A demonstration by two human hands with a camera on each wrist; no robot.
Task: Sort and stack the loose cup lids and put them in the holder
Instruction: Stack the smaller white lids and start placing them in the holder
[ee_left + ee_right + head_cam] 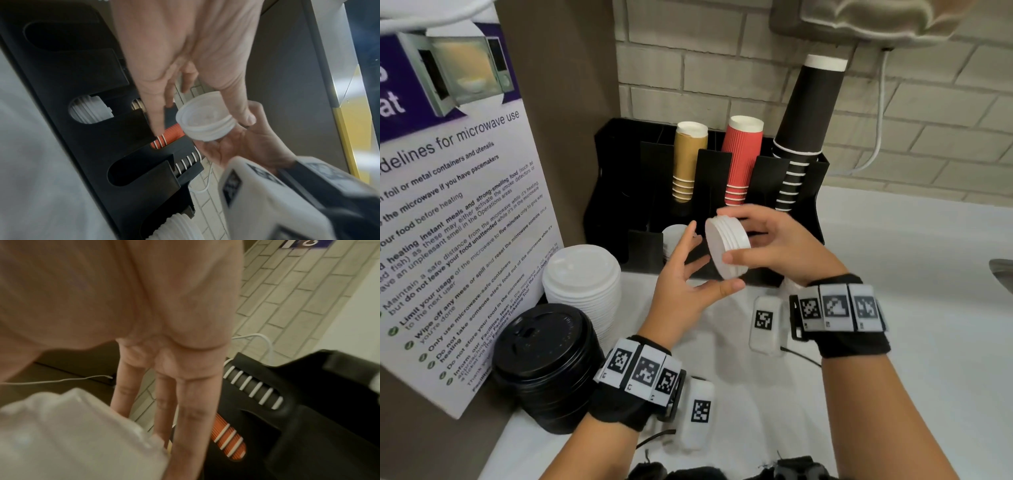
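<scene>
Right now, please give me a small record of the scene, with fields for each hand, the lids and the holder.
right hand: grips a small stack of white lids, held on edge
left hand: open, fingers touching the same stack from below
holder: black, with gold, red and black cup stacks in its rear slots
front slot: some white lids already inside
loose on counter: tall white lid stack, black lid stack

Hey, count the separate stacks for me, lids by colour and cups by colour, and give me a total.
White plastic lid stacks: 3 (on the counter, in the holder slot, held in the right hand)
Black plastic lid stacks: 1
Gold paper cup stacks: 1
Red ribbed cup stacks: 1
Black paper cup stacks: 1
Total: 7
</scene>
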